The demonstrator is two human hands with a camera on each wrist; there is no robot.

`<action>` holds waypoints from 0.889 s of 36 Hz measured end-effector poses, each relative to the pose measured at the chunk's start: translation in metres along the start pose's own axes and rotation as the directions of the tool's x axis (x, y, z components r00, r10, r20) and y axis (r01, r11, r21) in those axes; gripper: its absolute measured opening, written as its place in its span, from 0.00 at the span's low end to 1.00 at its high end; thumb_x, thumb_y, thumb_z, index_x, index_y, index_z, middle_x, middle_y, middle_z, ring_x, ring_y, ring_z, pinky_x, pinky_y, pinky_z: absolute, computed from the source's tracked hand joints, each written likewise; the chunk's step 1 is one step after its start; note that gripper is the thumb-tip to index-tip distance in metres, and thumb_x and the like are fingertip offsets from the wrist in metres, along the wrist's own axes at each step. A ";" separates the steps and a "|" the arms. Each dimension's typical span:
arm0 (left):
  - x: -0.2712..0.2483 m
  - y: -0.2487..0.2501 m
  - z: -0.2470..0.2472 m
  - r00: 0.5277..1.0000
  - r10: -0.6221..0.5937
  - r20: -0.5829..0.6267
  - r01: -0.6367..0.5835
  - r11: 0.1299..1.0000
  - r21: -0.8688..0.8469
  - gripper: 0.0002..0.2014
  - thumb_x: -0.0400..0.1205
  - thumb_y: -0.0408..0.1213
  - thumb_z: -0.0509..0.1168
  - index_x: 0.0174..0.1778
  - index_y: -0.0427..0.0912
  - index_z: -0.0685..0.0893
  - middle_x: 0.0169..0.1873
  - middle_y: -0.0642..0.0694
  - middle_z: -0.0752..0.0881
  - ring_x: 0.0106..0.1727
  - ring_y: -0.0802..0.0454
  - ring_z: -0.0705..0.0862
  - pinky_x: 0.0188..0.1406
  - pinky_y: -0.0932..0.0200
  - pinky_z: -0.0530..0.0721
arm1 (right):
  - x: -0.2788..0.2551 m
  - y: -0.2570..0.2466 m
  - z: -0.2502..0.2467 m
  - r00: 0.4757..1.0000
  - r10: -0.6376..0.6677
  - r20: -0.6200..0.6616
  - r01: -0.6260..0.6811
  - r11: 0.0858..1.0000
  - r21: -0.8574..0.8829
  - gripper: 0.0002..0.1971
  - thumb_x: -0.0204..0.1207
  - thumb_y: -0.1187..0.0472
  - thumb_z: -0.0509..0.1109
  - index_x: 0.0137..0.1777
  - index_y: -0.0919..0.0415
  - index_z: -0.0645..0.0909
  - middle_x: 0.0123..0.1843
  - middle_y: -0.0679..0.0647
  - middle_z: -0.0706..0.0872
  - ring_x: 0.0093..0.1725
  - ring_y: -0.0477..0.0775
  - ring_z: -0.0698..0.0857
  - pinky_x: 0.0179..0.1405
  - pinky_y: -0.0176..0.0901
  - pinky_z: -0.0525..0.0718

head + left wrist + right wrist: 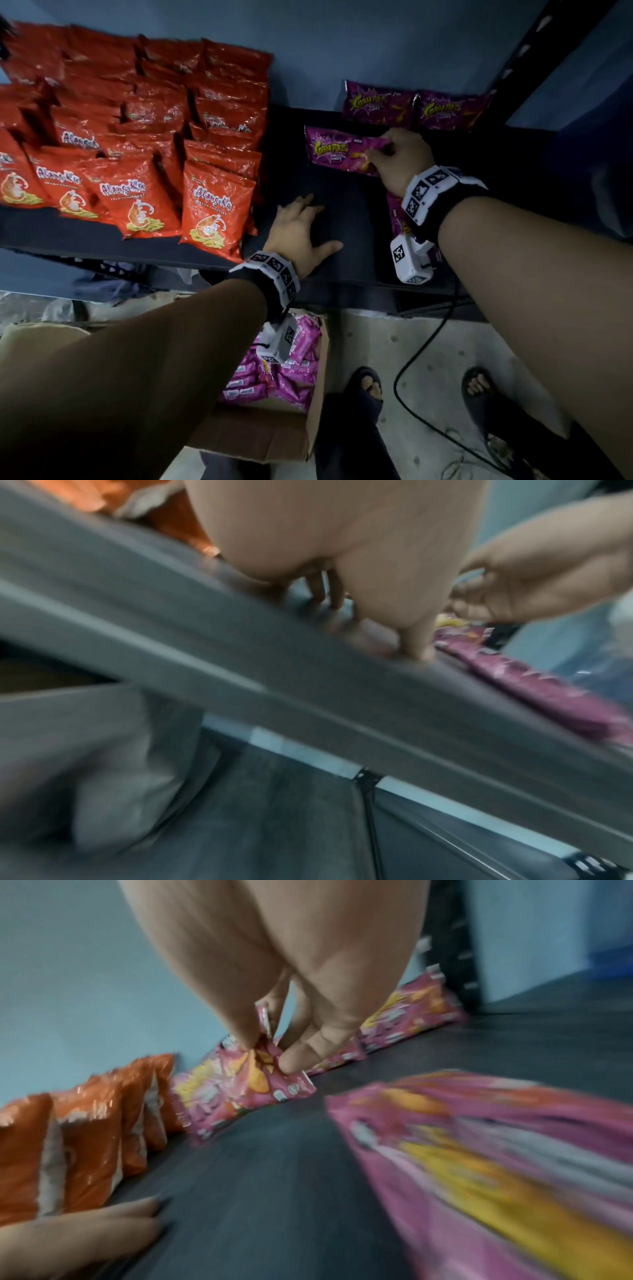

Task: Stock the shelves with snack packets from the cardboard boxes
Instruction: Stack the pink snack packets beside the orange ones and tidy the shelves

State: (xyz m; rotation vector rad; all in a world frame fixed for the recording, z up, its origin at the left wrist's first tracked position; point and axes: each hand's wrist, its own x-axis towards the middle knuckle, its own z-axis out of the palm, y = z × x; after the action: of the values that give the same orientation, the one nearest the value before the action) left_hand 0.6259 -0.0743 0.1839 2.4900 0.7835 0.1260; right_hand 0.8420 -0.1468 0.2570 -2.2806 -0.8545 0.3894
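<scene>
right grip [399,157] pinches the purple packet [337,150] at its end on the dark shelf [342,212]. left grip [301,233] lies flat, fingers spread, beside the red packets [137,137].

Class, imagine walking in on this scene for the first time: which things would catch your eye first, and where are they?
Probably the block of red prawn cracker packets standing in rows on the left of the dark shelf. Next, the right hand pinching a purple Corntoz packet near two more against the wall, while the left hand rests flat on the shelf. Below, an open cardboard box holds pink packets.
</scene>
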 end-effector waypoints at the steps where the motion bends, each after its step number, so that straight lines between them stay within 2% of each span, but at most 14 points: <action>1: -0.001 -0.001 0.001 1.000 0.006 -0.010 -0.006 1.000 -0.007 0.40 0.76 0.61 0.74 0.81 0.45 0.75 0.85 0.42 0.67 0.87 0.42 0.60 0.88 0.39 0.51 | 0.006 -0.005 0.004 1.000 0.000 0.005 0.000 1.000 -0.009 0.10 0.83 0.52 0.71 0.54 0.58 0.87 0.51 0.56 0.90 0.50 0.57 0.88 0.50 0.45 0.85; 6: -0.004 -0.008 0.006 0.998 0.042 -0.050 -0.042 0.999 0.008 0.40 0.77 0.65 0.71 0.82 0.45 0.74 0.85 0.43 0.67 0.88 0.43 0.60 0.88 0.42 0.51 | 0.034 -0.024 0.022 0.999 0.019 0.026 -0.018 0.999 -0.027 0.12 0.81 0.52 0.71 0.51 0.62 0.87 0.50 0.61 0.91 0.50 0.62 0.89 0.53 0.54 0.88; 8: -0.004 -0.009 0.008 0.997 0.050 -0.056 -0.050 0.999 0.007 0.41 0.77 0.66 0.69 0.81 0.46 0.74 0.85 0.43 0.67 0.87 0.43 0.61 0.88 0.42 0.52 | 0.042 -0.031 0.029 1.000 0.017 0.026 -0.016 0.999 -0.030 0.12 0.80 0.51 0.72 0.51 0.61 0.88 0.51 0.60 0.92 0.51 0.61 0.90 0.51 0.46 0.86; 10: -0.004 -0.009 0.009 0.995 0.058 -0.075 -0.059 0.998 -0.005 0.41 0.76 0.67 0.68 0.81 0.46 0.75 0.85 0.43 0.68 0.87 0.44 0.61 0.88 0.42 0.52 | 0.049 -0.035 0.036 1.000 0.001 0.003 -0.001 0.997 -0.073 0.13 0.80 0.49 0.73 0.53 0.59 0.89 0.54 0.57 0.91 0.53 0.57 0.88 0.46 0.36 0.76; 11: -0.004 -0.009 0.009 0.995 0.060 -0.078 -0.061 0.998 -0.011 0.40 0.77 0.66 0.69 0.81 0.46 0.75 0.85 0.44 0.67 0.87 0.44 0.60 0.88 0.43 0.51 | 0.051 -0.037 0.039 1.000 -0.001 -0.004 0.000 0.997 -0.077 0.13 0.80 0.49 0.73 0.53 0.59 0.89 0.53 0.56 0.91 0.53 0.56 0.88 0.45 0.36 0.75; 14: -0.004 -0.009 0.009 0.994 0.065 -0.084 -0.067 0.998 -0.021 0.39 0.78 0.64 0.71 0.82 0.47 0.74 0.85 0.44 0.66 0.88 0.45 0.59 0.89 0.44 0.49 | 0.056 -0.041 0.046 1.000 0.006 -0.025 -0.008 0.998 -0.066 0.14 0.81 0.51 0.72 0.54 0.64 0.88 0.52 0.57 0.89 0.50 0.56 0.86 0.45 0.39 0.78; 18: -0.003 -0.008 0.007 0.995 0.067 -0.075 -0.069 0.997 -0.021 0.39 0.78 0.64 0.70 0.82 0.47 0.74 0.86 0.45 0.65 0.88 0.45 0.58 0.89 0.44 0.49 | 0.063 -0.050 0.052 0.997 -0.014 -0.074 0.005 0.994 -0.110 0.13 0.83 0.54 0.70 0.57 0.63 0.88 0.58 0.58 0.90 0.55 0.57 0.88 0.44 0.37 0.76; 21: -0.003 -0.009 0.007 0.995 0.070 -0.065 -0.071 0.997 -0.016 0.40 0.78 0.65 0.70 0.82 0.47 0.73 0.86 0.45 0.64 0.88 0.45 0.57 0.89 0.43 0.48 | 0.067 -0.058 0.054 0.995 0.002 -0.100 -0.012 0.995 -0.097 0.13 0.83 0.56 0.69 0.59 0.64 0.88 0.59 0.59 0.90 0.58 0.58 0.88 0.51 0.43 0.80; 23: -0.004 -0.010 0.009 0.994 0.075 -0.084 -0.077 0.997 -0.024 0.39 0.78 0.65 0.70 0.82 0.47 0.74 0.86 0.44 0.65 0.88 0.45 0.58 0.89 0.43 0.49 | 0.070 -0.059 0.056 0.996 0.029 -0.084 -0.035 0.997 -0.072 0.15 0.84 0.56 0.68 0.61 0.66 0.87 0.61 0.60 0.90 0.60 0.59 0.87 0.49 0.42 0.79; 26: -0.004 -0.011 0.010 0.992 0.076 -0.104 -0.081 0.996 -0.046 0.39 0.77 0.64 0.72 0.80 0.47 0.76 0.85 0.44 0.68 0.87 0.44 0.60 0.88 0.42 0.51 | 0.077 -0.054 0.057 0.995 0.024 -0.092 -0.028 0.999 -0.046 0.14 0.82 0.55 0.69 0.55 0.66 0.88 0.54 0.59 0.91 0.52 0.58 0.89 0.41 0.39 0.79; 28: -0.004 -0.011 0.011 0.991 0.077 -0.110 -0.083 0.995 -0.055 0.39 0.77 0.63 0.72 0.80 0.46 0.77 0.84 0.43 0.69 0.87 0.44 0.62 0.88 0.40 0.53 | 0.080 -0.055 0.057 0.999 0.040 -0.024 -0.041 0.999 -0.029 0.09 0.83 0.55 0.69 0.47 0.58 0.86 0.46 0.53 0.87 0.42 0.50 0.85 0.37 0.34 0.75; 29: -0.004 -0.011 0.011 0.991 0.077 -0.113 -0.084 0.995 -0.057 0.39 0.76 0.63 0.72 0.79 0.45 0.77 0.84 0.43 0.69 0.87 0.43 0.62 0.88 0.40 0.53 | 0.079 -0.056 0.056 0.999 0.052 0.001 -0.052 0.998 -0.024 0.08 0.83 0.55 0.69 0.42 0.51 0.79 0.42 0.47 0.82 0.37 0.42 0.79 0.36 0.33 0.74; 30: -0.004 -0.011 0.011 0.990 0.078 -0.115 -0.085 0.995 -0.059 0.38 0.77 0.64 0.72 0.79 0.45 0.77 0.84 0.43 0.69 0.87 0.44 0.62 0.88 0.40 0.53 | 0.080 -0.055 0.058 0.998 0.060 0.006 -0.060 0.998 -0.007 0.12 0.83 0.55 0.69 0.39 0.45 0.72 0.40 0.42 0.76 0.35 0.40 0.74 0.36 0.32 0.72; 32: -0.005 -0.010 0.010 0.990 0.077 -0.114 -0.084 0.995 -0.057 0.38 0.77 0.64 0.72 0.79 0.46 0.76 0.85 0.44 0.68 0.87 0.45 0.61 0.88 0.42 0.52 | 0.084 -0.052 0.063 1.000 0.026 -0.010 -0.025 0.995 0.092 0.16 0.79 0.59 0.68 0.36 0.45 0.65 0.37 0.42 0.72 0.31 0.41 0.70 0.33 0.34 0.71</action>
State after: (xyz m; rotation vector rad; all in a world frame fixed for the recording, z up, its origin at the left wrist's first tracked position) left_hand 0.6193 -0.0747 0.1709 2.4735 0.7135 0.3163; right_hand 0.8496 -0.0308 0.2422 -2.2083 -0.7867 0.4181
